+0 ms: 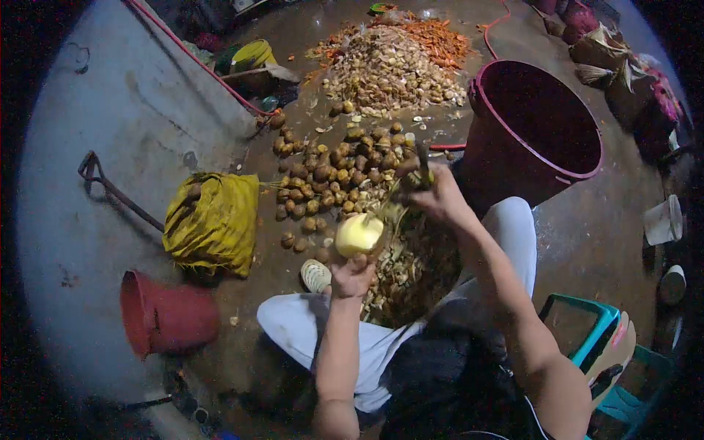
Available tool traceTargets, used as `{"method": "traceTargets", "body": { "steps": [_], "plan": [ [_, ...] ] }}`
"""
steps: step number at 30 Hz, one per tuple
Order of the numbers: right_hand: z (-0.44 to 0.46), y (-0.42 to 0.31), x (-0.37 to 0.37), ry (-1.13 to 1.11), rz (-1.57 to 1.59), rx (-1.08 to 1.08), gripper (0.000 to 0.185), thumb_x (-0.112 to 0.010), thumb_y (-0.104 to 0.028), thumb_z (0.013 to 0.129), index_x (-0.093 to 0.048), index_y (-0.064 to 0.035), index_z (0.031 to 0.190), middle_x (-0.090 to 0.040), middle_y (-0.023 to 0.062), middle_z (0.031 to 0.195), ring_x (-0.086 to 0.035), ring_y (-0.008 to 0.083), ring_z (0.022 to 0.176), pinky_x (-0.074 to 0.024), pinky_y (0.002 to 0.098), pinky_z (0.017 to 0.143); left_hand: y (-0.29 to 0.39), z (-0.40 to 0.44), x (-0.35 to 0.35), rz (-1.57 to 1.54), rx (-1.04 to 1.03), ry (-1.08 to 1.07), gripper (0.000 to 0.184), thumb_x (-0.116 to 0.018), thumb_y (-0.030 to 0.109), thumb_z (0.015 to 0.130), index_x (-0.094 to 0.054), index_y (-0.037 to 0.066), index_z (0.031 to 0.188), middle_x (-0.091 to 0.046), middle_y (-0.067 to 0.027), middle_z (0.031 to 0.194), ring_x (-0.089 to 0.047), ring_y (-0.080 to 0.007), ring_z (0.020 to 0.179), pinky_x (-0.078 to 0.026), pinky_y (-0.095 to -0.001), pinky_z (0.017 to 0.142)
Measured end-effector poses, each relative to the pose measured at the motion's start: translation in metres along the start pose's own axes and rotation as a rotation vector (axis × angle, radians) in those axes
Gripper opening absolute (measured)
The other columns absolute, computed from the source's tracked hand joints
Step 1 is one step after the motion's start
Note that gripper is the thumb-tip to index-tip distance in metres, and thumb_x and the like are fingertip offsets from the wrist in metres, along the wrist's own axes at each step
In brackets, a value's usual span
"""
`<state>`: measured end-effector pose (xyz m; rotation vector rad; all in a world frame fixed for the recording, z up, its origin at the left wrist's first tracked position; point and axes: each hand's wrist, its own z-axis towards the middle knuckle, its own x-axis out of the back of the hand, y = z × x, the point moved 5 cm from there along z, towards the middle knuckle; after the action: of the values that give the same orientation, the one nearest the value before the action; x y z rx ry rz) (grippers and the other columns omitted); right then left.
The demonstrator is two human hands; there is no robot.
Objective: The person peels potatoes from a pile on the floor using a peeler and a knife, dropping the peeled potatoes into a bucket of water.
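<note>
My left hand (352,277) is wrapped round the underside of a pale yellow, peeled round root vegetable (358,236), held up above the floor. To its right, my right hand (440,196) is closed on a dark, knife-like tool (423,160) that points away from me; motion blurs its edge. The tool is apart from the vegetable. Below both hands, a heap of peelings (400,282) lies between my legs. Just beyond the vegetable is a pile of brown, unpeeled round roots (337,172).
Farther off lies a large mound of pale and orange scraps (396,66). A tall maroon tub (506,139) stands at right, a red bucket (169,315) and yellow sack (213,227) at left. A teal stool (605,323) is at lower right. A red hose (198,62) crosses the left wall.
</note>
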<state>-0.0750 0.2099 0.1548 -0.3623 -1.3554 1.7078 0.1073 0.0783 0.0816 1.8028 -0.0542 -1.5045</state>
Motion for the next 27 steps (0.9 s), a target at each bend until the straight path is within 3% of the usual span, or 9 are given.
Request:
{"method": "traceTargets", "body": {
  "steps": [1,7,10,14,15,18,20,24,27],
  "plan": [
    [0.002,0.028,0.000,0.023,0.112,-0.235,0.032,-0.079,-0.009,0.073,-0.062,-0.0001,0.098,-0.065,0.0024,0.095,-0.056,0.0106,0.090,-0.0473,0.0291,0.082,-0.009,0.007,0.015,-0.214,0.105,-0.022,0.077,-0.082,0.007,0.063,-0.047,0.002,0.131,-0.052,-0.0144,0.131,-0.049,-0.0347,0.122,-0.047,-0.0497,0.100],
    [-0.008,-0.010,-0.005,-0.043,-0.020,0.055,0.035,-0.083,-0.021,0.070,-0.065,-0.0041,0.096,-0.069,0.0086,0.097,-0.064,0.0197,0.094,-0.0467,0.0326,0.088,-0.007,0.007,0.005,-0.089,0.122,0.008,0.074,-0.081,0.007,0.063,-0.049,0.001,0.129,-0.054,-0.0145,0.129,-0.050,-0.0350,0.121,-0.041,-0.0470,0.106],
    [0.002,0.023,-0.004,0.002,-0.040,-0.024,0.037,-0.083,-0.024,0.071,-0.065,-0.0046,0.097,-0.069,0.0088,0.097,-0.064,0.0205,0.094,-0.0466,0.0330,0.088,-0.008,0.008,0.000,-0.067,0.083,-0.012,0.077,-0.081,0.006,0.061,-0.047,0.001,0.130,-0.054,-0.0164,0.127,-0.052,-0.0359,0.118,-0.042,-0.0485,0.105],
    [0.002,0.058,-0.003,0.017,-0.018,-0.162,0.040,-0.083,-0.029,0.071,-0.066,-0.0049,0.098,-0.069,0.0081,0.094,-0.063,0.0214,0.089,-0.0474,0.0345,0.087,-0.033,0.011,0.048,-0.304,0.345,0.106,0.080,-0.082,0.013,0.062,-0.045,0.000,0.132,-0.053,-0.0193,0.128,-0.051,-0.0395,0.118,-0.046,-0.0512,0.099],
    [0.004,0.027,0.000,-0.002,-0.006,-0.064,0.033,-0.082,-0.020,0.074,-0.061,-0.0029,0.093,-0.062,0.0009,0.083,-0.055,0.0100,0.079,-0.0470,0.0287,0.072,-0.026,0.010,0.033,-0.302,0.279,0.040,0.081,-0.082,0.015,0.062,-0.044,0.000,0.133,-0.052,-0.0199,0.129,-0.049,-0.0412,0.120,-0.047,-0.0518,0.096],
    [0.008,0.045,0.010,0.057,-0.215,-0.026,0.033,-0.082,-0.019,0.073,-0.061,-0.0032,0.092,-0.062,0.0009,0.083,-0.055,0.0101,0.080,-0.0469,0.0288,0.072,-0.018,0.005,0.039,-0.277,0.267,0.054,0.082,-0.082,0.017,0.063,-0.044,0.002,0.134,-0.048,-0.0203,0.133,-0.043,-0.0438,0.123,-0.048,-0.0559,0.092],
    [0.006,0.053,0.014,0.076,-0.020,-0.144,0.034,-0.083,-0.015,0.070,-0.061,-0.0023,0.093,-0.063,0.0018,0.088,-0.056,0.0111,0.084,-0.0466,0.0294,0.076,-0.021,0.006,0.046,-0.338,0.330,0.005,0.081,-0.081,0.016,0.063,-0.045,0.002,0.134,-0.046,-0.0190,0.135,-0.042,-0.0420,0.125,-0.044,-0.0563,0.097],
    [-0.010,-0.004,-0.006,-0.041,0.081,0.125,0.030,-0.080,-0.008,0.071,-0.063,-0.0026,0.095,-0.065,0.0028,0.093,-0.059,0.0105,0.089,-0.0468,0.0283,0.085,-0.023,0.004,0.044,-0.101,0.239,0.128,0.075,-0.080,0.017,0.068,-0.046,0.002,0.132,-0.048,-0.0178,0.133,-0.040,-0.0411,0.126,-0.040,-0.0541,0.102],
    [-0.005,0.020,0.008,0.048,0.053,-0.114,0.026,-0.078,-0.008,0.074,-0.062,-0.0022,0.094,-0.065,0.0025,0.090,-0.060,0.0100,0.081,-0.0482,0.0256,0.078,-0.024,0.007,0.026,-0.233,0.164,0.045,0.077,-0.082,0.018,0.066,-0.046,0.001,0.132,-0.048,-0.0178,0.134,-0.041,-0.0416,0.126,-0.037,-0.0524,0.106]
  ]
}}
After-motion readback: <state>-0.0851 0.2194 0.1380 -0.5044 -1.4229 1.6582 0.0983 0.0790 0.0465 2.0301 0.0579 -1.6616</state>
